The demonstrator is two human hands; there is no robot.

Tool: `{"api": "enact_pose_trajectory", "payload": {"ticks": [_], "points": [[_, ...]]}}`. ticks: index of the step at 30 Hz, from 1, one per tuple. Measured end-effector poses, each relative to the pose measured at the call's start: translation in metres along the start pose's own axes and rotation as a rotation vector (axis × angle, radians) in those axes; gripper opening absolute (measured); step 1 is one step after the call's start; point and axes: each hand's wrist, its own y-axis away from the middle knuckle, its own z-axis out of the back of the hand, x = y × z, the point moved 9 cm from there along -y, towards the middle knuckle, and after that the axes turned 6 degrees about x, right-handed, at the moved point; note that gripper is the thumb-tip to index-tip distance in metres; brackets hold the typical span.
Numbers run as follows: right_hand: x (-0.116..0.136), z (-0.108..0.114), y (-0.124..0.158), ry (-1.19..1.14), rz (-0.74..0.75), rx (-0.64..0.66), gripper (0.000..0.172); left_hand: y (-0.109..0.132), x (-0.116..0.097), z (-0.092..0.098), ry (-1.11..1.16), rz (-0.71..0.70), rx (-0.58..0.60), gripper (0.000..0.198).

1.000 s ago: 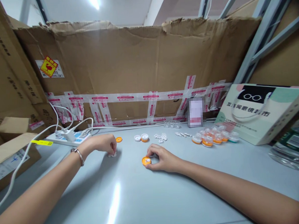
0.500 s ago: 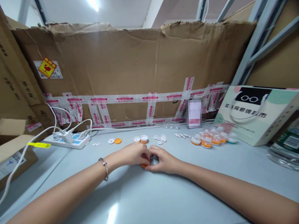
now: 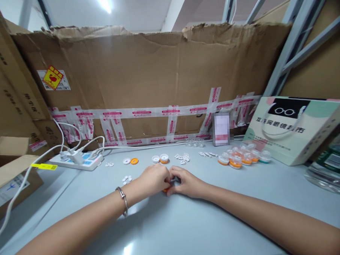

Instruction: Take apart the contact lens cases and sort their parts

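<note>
At the middle of the table, my left hand (image 3: pixel 155 179) is closed over a small orange round part (image 3: pixel 166 189), fingers pointing down. Most of that part is hidden under the fingers. From the other side my right hand (image 3: pixel 188 183) curls its thumb and forefinger against it in a pinch. Just behind the hands sit a white ring (image 3: pixel 156 159) and a white round piece on an orange base (image 3: pixel 164 158). Several small white discs (image 3: pixel 127 179) lie beside my left wrist.
Farther left are a white ring (image 3: pixel 126 161), an orange ring (image 3: pixel 134 161) and a power strip (image 3: pixel 78 161). White small parts (image 3: pixel 182 158), a phone (image 3: pixel 221 129), clear-topped round cases (image 3: pixel 241 156), a gift box (image 3: pixel 291 129) and a bottle (image 3: pixel 330 162) stand right. A cardboard wall (image 3: pixel 156 71) closes the back.
My left wrist has dropped slightly toward me and turned, uncovering the small white discs behind it. Both hands stay at the orange part; the right has barely moved.
</note>
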Motion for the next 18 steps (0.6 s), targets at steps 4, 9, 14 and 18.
{"api": "enact_pose_trajectory", "payload": {"ticks": [4,9,14,18], "points": [[-0.001,-0.001,0.0,-0.004,-0.009,0.006,0.023,0.001,-0.006,0.001,-0.043,-0.06,0.008,0.008],[-0.001,-0.001,0.0,0.019,-0.01,0.014,0.022,0.003,-0.018,0.0,-0.234,-0.147,-0.032,0.007],[0.0,-0.001,0.001,0.01,-0.008,0.018,0.023,0.005,-0.022,0.008,-0.271,-0.171,-0.054,0.012],[-0.002,0.0,0.002,-0.015,-0.011,0.006,0.026,0.019,0.009,0.041,-0.128,-0.081,-0.023,0.015]]}}
